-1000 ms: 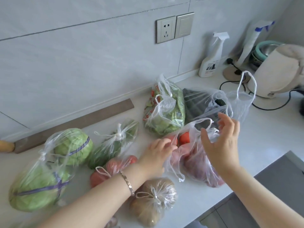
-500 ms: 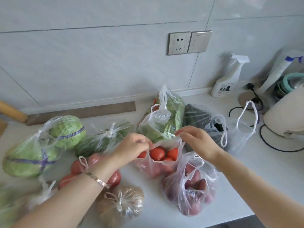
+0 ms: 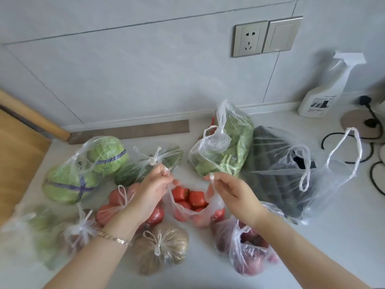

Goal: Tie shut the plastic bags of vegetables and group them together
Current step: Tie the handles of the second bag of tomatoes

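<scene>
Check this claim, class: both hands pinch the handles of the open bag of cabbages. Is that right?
One detail is wrong. In the head view, the left hand and right hand pinch the handles of the open bag of tomatoes.

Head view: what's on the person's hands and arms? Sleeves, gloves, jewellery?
No gloves or sleeves in view: both forearms are bare. The left hand has a gold-toned link bracelet at its wrist. The right hand shows nothing worn; no rings visible.
</scene>
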`<state>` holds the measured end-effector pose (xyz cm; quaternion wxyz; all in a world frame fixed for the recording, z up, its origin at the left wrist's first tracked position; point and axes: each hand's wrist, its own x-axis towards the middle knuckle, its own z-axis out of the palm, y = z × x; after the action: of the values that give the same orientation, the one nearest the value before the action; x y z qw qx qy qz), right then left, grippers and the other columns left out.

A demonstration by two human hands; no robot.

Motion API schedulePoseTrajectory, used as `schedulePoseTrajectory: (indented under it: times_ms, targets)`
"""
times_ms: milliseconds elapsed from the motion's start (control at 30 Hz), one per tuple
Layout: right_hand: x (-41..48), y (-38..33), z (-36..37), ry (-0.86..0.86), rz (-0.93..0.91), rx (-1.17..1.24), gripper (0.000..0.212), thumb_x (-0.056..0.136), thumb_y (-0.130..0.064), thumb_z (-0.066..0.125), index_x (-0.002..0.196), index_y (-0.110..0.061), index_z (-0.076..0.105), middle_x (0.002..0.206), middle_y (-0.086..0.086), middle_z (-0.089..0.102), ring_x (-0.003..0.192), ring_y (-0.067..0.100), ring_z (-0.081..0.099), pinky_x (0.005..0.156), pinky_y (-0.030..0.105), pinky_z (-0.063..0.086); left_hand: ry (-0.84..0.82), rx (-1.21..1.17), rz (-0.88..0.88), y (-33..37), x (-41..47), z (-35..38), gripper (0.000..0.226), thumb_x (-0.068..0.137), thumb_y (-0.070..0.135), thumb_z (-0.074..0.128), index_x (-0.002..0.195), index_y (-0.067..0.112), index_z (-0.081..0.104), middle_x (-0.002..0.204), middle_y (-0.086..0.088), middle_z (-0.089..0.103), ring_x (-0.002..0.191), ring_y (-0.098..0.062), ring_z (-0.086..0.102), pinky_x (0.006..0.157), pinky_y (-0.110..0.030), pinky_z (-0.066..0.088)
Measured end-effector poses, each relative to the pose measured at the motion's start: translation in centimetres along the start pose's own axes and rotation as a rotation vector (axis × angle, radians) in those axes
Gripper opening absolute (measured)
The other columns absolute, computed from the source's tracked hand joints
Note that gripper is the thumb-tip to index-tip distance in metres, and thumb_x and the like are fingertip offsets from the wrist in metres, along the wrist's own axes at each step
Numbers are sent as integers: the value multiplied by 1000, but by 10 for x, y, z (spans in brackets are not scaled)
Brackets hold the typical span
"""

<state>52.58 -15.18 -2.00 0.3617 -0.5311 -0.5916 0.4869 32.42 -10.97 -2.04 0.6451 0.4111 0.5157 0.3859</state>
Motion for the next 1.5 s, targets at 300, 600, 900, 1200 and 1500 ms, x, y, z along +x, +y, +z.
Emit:
schedulePoseTrajectory:
  times_ms: [300, 600, 900, 1200, 1500]
  targets:
    - [35, 21, 36, 268, 270, 148, 30, 96, -14, 39, 120, -16, 56, 86, -8, 38, 79, 8, 44, 97, 34, 39, 39, 56, -129, -14, 14, 1, 37, 89, -1, 33, 61, 15, 50, 57, 1, 37, 47, -7, 30, 44, -18, 20]
    - [39, 44, 49, 440, 455, 320, 10, 83, -9, 63, 91, -9, 70, 44, -13, 52, 38, -4, 45, 47, 5, 39, 2, -125, -297, -29, 21, -3, 19, 78, -13, 58, 85, 5, 60, 60, -5, 65, 54, -12, 59, 51, -18, 47]
    - [30, 36, 63, 133, 433, 638, 19, 78, -4, 59, 91, -4, 72, 66, 11, 67, 75, 33, 58, 80, 48, 46, -83, -223, -487, -32, 26, 13, 18, 81, -6, 57, 79, 5, 71, 59, 0, 69, 49, -5, 61, 43, -11, 45]
    - [33, 41, 60, 473, 464, 303, 27, 85, -26, 62, 65, -8, 68, 59, 10, 63, 52, 19, 53, 53, 30, 40, -21, 276, -104, -35, 22, 19, 9, 81, 4, 65, 77, -1, 59, 52, 1, 61, 42, -2, 55, 48, -13, 44]
    - [39, 39, 59, 294, 444, 13, 17, 81, -14, 62, 97, -21, 65, 75, -7, 60, 64, 7, 55, 62, 17, 45, -31, 754, 331, -44, 21, 9, 8, 80, 11, 68, 73, 10, 64, 63, 14, 58, 62, 4, 56, 58, -6, 39]
